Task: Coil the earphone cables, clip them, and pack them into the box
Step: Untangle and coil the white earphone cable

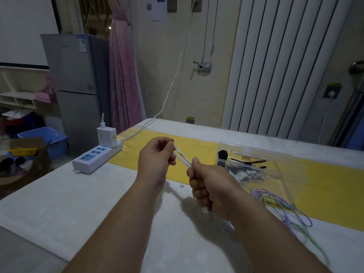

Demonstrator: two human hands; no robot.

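- The table (78, 203) is pale, with a yellow strip (334, 184) running across it from 10 o'clock to 4 o'clock.
- The right hand (208, 186), just right of centre, is curled into a fist round a white earphone cable (182, 158), with the thumb pressed on top. A white earbud (206, 210) pokes out below the fist at 6 o'clock.
- The left hand (155, 160), at 10 o'clock from the right one, pinches the other end of the same cable in its fingertips. Several strands run taut between the two hands, above the table.
- At 4 o'clock from the hands, a loose tangle of purple and green cables (285, 209) lies on the table, partly over the yellow strip.
- At 2 o'clock from the right hand stands a clear plastic box (275, 154) on the yellow strip. Inside it lie black clips (248, 161) and some white earphones (250, 175).
- At 9 o'clock from the left hand, a white power strip (96, 158) sits at the table edge with a charger (106, 135) plugged in.
- Farther off, at 11 o'clock, stand a grey fridge (76, 75) and a pink curtain (123, 75). A white radiator (275, 66) fills the wall at 1 o'clock.
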